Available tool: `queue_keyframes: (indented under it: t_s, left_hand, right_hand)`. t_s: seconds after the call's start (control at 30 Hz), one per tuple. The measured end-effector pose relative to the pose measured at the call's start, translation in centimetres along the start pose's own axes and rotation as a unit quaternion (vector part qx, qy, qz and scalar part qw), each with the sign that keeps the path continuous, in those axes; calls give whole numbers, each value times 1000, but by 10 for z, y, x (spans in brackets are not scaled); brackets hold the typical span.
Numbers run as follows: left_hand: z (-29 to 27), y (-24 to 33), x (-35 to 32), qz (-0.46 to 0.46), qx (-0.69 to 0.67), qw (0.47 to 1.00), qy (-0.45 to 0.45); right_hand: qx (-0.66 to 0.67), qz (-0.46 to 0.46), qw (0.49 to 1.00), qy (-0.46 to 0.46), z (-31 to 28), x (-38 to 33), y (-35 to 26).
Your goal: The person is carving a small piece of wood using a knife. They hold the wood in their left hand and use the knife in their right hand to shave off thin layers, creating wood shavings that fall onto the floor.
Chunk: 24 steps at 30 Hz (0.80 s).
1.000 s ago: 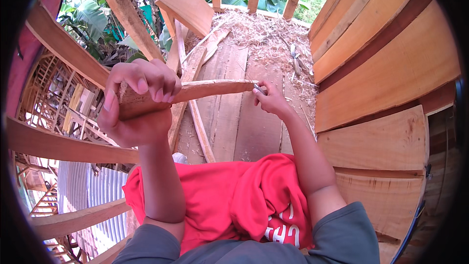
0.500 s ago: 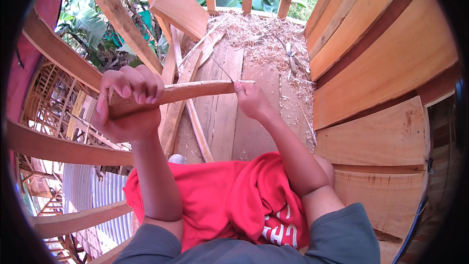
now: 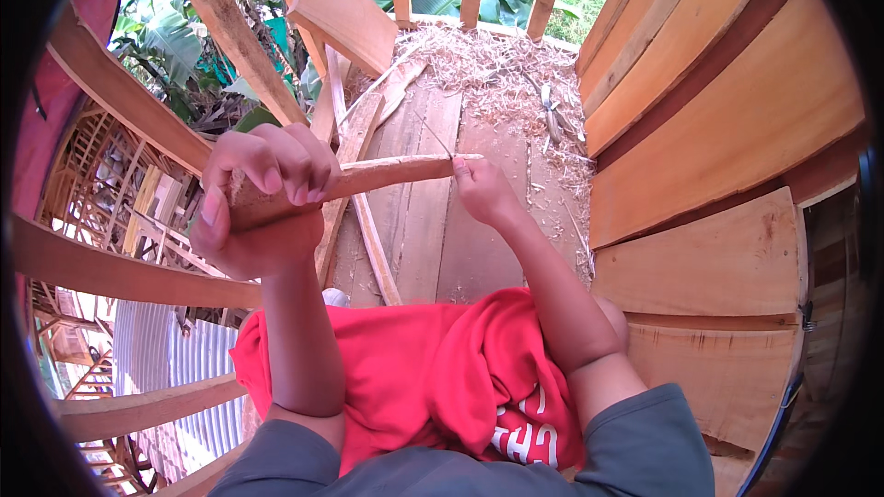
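Note:
A piece of wood point(image 3: 391, 172), slightly bowed with a pale rough upper edge, is held up level above my lap. My left hand point(image 3: 267, 207) wraps round its broad left end, fingers over the top and thumb at the near side. At the narrow right end my right hand point(image 3: 479, 189) is closed, thumb up against the wood. A thin dark strip point(image 3: 435, 135) slants up and away from beside the right thumb; what it is, and whether the fingers grip it, I cannot make out. Red cloth point(image 3: 396, 359) covers my lap.
Wood shavings point(image 3: 497, 60) lie heaped on the plank floor point(image 3: 479, 248) ahead, with a small tool point(image 3: 551, 115) among them. A board point(image 3: 345, 18) leans at the far left near loose sticks point(image 3: 373, 244). Slatted posts stand left, and a plank wall point(image 3: 718, 129) closes the right.
My left hand and the wood have shifted to the right. The right hand has moved slightly right and down, still at the wood's narrow end.

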<state>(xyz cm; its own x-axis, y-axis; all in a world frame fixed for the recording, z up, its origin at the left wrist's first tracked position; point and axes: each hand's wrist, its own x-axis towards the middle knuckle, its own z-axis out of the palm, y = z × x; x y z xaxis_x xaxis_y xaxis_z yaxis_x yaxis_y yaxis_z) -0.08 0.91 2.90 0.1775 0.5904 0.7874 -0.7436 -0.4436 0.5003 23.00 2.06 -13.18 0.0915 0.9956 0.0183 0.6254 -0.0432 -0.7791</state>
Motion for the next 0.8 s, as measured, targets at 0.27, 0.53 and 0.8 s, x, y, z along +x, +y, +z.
queue_keyframes:
  t_s: [0.27,0.53,0.8]
  left_hand:
    - [0,0,5,14,5,1000,-20]
    - [-4,4,1,3,8,1000,-8]
    - [-2,0,-1,-5,5,1000,15]
  right_hand:
    - [79,-101,992,2,-2,-2,-3]
    - [31,-131,990,31,9,-3,-8]
    - [39,-72,995,51,15,-4,9]
